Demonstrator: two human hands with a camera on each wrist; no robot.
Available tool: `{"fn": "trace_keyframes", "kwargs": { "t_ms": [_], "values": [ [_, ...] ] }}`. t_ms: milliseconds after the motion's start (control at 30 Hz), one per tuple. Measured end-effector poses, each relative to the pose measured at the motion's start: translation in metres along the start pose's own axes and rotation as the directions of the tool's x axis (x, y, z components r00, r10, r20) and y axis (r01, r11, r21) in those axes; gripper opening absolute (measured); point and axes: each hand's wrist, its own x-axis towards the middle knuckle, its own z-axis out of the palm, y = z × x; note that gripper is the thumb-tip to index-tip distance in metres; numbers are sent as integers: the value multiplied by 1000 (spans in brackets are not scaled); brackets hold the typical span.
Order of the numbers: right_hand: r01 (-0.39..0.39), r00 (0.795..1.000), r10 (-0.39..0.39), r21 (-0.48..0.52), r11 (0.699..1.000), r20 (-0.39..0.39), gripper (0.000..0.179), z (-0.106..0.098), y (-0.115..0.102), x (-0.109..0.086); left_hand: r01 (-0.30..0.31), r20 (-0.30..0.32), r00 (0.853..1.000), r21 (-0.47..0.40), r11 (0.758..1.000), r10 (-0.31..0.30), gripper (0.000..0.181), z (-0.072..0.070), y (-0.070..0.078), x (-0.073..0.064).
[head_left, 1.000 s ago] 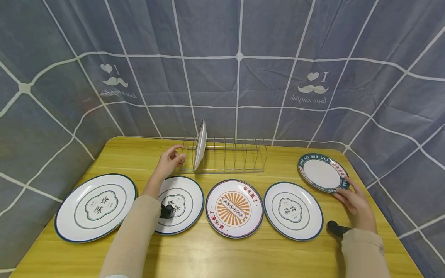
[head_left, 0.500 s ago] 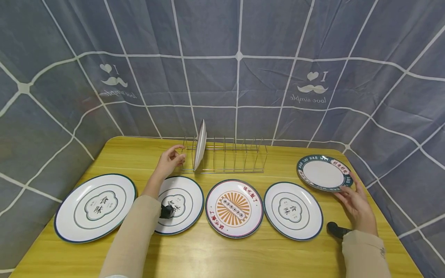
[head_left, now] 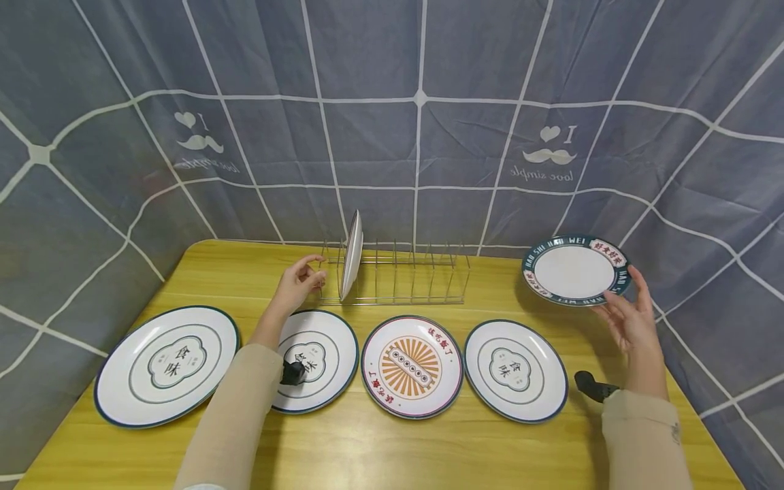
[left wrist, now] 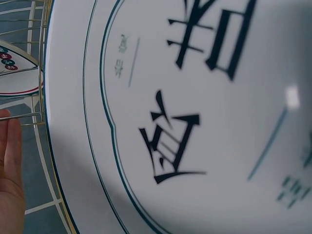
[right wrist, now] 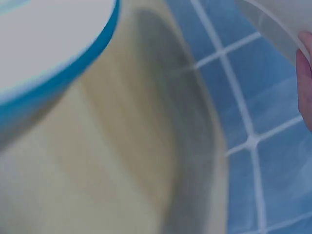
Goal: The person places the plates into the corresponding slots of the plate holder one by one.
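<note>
My right hand (head_left: 633, 320) grips the right rim of a white plate (head_left: 572, 272) with a dark green lettered border. This plate is raised over the back right of the table, its face tipped toward me and its shadow below; the right wrist view catches its pale underside (right wrist: 273, 24). At the left end of a wire dish rack (head_left: 422, 301), my left hand (head_left: 297, 282) pinches the end wire between thumb and fingers. One plate (head_left: 352, 258) stands on edge in a left slot of that rack, seen nearly side-on.
Across the table (head_left: 392, 452) lie a large oval plate (head_left: 131, 381), a round plate (head_left: 331, 347) partly behind my left forearm, an orange sunburst plate (head_left: 380, 340) and another round plate (head_left: 539, 367). A grey gridded curtain (head_left: 367, 136) hangs behind and beside the table.
My right hand has lifted the green-bordered plate off the table, raising it and tilting its face toward me. My left hand stays at the rack.
</note>
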Motion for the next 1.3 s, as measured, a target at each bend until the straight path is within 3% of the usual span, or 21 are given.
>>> {"fn": "trace_keyframes", "kwargs": {
  "t_ms": [367,767,900,1100,1300],
  "values": [
    [35,978,-21,-66,997,208,62,73,8,15,5,7,1000,-8,1000,-5,39,-1,-2,0],
    [22,954,45,-221,975,295,60,145,60,25,27,18,999,-17,999,-26,38,-1,2,-1],
    [8,946,88,-295,956,311,62,167,79,25,30,7,1000,-12,999,-30,38,-1,1,-1],
    [-9,922,177,-437,899,344,64,195,101,24,39,11,999,-9,999,-39,38,-2,-1,1],
    [-2,892,224,-492,871,393,64,220,121,24,41,20,999,-18,999,-41,39,-2,0,1]
  ]
}}
